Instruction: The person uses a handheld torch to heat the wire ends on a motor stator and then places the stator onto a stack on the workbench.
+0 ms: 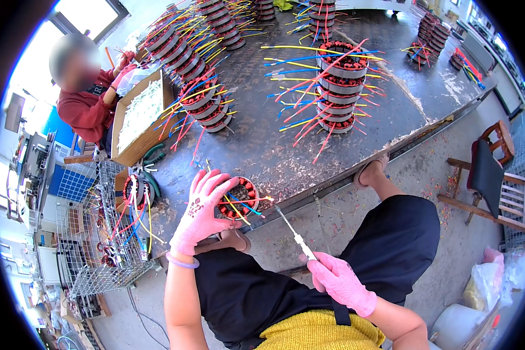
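My left hand (201,210), in a pink glove, curls round the side of a motor stator (252,189) at the table's near edge. Its fingers lie over the far side and the thumb is on the near side. Red, yellow and blue wires (248,208) fan out of the stator to the right. My right hand (341,281), also gloved in pink, is closed on the white handle of a slim tool (298,238) with a thin metal shaft. The tool's tip points at the wire ends; whether it touches them I cannot tell.
Stacked stators (341,93) with coloured leads stand across the dark table (262,146). At left are another stator (135,192), pliers (153,156), a carton (140,116) and a wire basket (99,268). A co-worker (87,105) sits beyond. A chair (487,175) stands right.
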Demonstrator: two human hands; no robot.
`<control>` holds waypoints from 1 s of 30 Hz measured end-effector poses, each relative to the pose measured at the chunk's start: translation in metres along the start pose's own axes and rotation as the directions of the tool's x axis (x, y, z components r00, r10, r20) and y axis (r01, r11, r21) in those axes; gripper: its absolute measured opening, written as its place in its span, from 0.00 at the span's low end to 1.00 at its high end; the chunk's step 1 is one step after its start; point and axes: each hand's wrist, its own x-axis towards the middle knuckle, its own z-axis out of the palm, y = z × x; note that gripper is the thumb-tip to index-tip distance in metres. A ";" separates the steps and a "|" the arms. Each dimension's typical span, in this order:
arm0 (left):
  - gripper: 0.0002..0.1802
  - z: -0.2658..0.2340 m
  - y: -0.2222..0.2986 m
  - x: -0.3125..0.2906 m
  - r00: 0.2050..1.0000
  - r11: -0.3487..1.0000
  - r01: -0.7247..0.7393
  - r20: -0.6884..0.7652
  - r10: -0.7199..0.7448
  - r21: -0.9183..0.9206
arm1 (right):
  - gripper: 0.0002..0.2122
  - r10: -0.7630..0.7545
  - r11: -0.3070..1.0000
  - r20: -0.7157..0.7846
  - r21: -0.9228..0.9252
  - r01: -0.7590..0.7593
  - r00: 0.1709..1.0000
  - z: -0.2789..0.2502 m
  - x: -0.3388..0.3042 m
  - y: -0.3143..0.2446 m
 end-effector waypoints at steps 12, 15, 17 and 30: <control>0.50 0.000 0.000 0.000 1.000 1.000 0.000 -0.005 0.000 -0.001 | 0.17 0.012 0.996 0.015 0.084 -0.013 1.000 0.001 -0.001 0.001; 0.49 0.003 -0.002 -0.001 1.000 1.000 0.020 -0.016 -0.020 -0.009 | 0.17 -0.001 0.998 0.017 0.065 0.000 1.000 0.001 -0.002 -0.002; 0.50 -0.001 0.001 -0.002 1.000 1.000 0.021 -0.007 -0.021 -0.006 | 0.17 0.004 1.000 0.034 0.014 -0.005 0.999 0.000 0.002 0.002; 0.50 0.002 -0.002 -0.002 1.000 1.000 0.018 -0.008 -0.018 0.010 | 0.18 0.005 0.999 0.016 -0.034 -0.004 1.000 -0.001 0.000 0.001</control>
